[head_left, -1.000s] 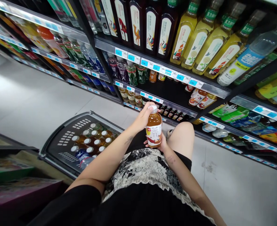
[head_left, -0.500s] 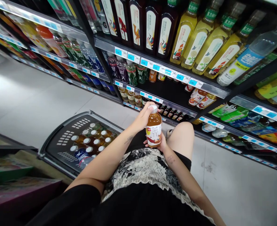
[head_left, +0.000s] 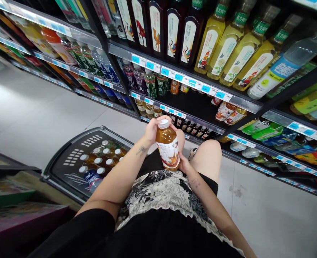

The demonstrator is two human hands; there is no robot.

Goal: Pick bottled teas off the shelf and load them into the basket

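Observation:
I hold an amber tea bottle with a white cap and a white label between both hands, in front of my lap. My left hand is wrapped round its neck and shoulder from the left. My right hand cups its base from the right and below. The bottle leans a little to the left. Down to the left on the floor stands a black shopping basket that holds several capped drink bottles.
Drink shelves with blue price tags run across the top and right, full of bottles. My bare knee is right of the bottle. Grey tiled floor lies to the left. Boxed goods sit at the lower left.
Both hands have turned and shifted the bottle left and a little closer, so a different side of the label now faces me. The basket has not moved.

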